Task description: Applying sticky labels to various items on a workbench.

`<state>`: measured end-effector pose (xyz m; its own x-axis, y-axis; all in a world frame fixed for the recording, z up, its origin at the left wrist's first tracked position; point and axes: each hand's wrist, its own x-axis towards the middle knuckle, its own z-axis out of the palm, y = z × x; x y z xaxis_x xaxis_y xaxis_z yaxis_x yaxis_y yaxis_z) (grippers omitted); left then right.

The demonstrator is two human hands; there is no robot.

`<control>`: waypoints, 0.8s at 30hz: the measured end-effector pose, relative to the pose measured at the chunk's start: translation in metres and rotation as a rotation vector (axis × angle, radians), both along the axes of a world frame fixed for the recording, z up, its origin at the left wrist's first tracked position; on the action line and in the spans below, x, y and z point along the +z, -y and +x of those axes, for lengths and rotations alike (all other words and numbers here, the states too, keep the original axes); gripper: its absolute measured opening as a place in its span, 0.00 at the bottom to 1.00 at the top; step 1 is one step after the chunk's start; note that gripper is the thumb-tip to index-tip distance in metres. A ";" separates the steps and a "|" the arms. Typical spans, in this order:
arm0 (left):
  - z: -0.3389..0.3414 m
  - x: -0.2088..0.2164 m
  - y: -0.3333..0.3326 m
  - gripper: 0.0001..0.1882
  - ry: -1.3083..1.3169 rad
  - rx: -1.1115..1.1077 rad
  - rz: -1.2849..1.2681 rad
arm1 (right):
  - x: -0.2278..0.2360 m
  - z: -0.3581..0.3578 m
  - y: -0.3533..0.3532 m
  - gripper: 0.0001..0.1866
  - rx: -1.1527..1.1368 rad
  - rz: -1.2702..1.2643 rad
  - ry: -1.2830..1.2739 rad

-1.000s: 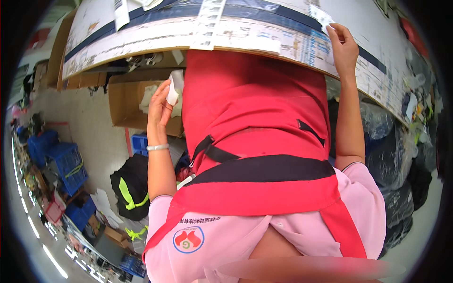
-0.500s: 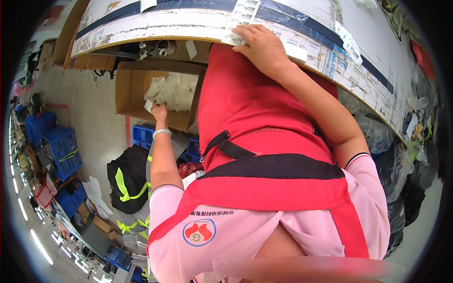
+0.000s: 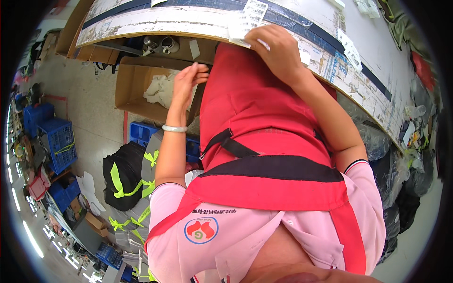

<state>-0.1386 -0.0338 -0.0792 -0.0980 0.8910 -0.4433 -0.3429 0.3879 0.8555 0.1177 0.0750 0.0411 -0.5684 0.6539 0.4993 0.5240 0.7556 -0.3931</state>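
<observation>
Over the front edge of the table [image 3: 155,28], my right hand [image 3: 278,49] is closed on the near end of a sheet of white printed labels [image 3: 252,16]. That end is lifted and bent, and the rest of the sheet lies on the tabletop. To the left, my left hand [image 3: 186,82] is raised with its fingers stretched out and nothing visible in it. Behind and below it stands an open cardboard box [image 3: 132,89] with crumpled off-white paper pieces [image 3: 160,89] inside. My left hand is above the box's right side, next to my red apron [image 3: 255,104].
Another label strip [image 3: 350,51] lies on the table to the right. Tape rolls [image 3: 169,45] sit under the tabletop. Blue crates [image 3: 56,141], a black bundle with a yellow-green strap [image 3: 123,174] and grey bundles are at left. Plastic bags [image 3: 377,137] lie at right.
My left hand has come up out of the box toward the table, and the small white piece in its fingers is gone. My right hand has lifted the near end of the label sheet.
</observation>
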 end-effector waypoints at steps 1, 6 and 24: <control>0.014 0.029 -0.002 0.23 0.161 -0.109 0.035 | 0.008 -0.002 0.011 0.03 0.072 0.048 -0.019; 0.073 0.087 -0.016 0.19 0.313 -0.149 0.085 | 0.007 0.005 0.070 0.03 0.366 -0.093 -0.010; 0.119 0.116 -0.017 0.11 -0.042 -0.263 0.109 | 0.021 0.058 0.042 0.10 0.020 -1.077 -0.458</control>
<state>-0.0195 -0.0172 0.0365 0.1262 0.9304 -0.3441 -0.2058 0.3638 0.9084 0.1753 0.0335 0.0626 -0.4941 0.8570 -0.1465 0.1590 -0.0766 -0.9843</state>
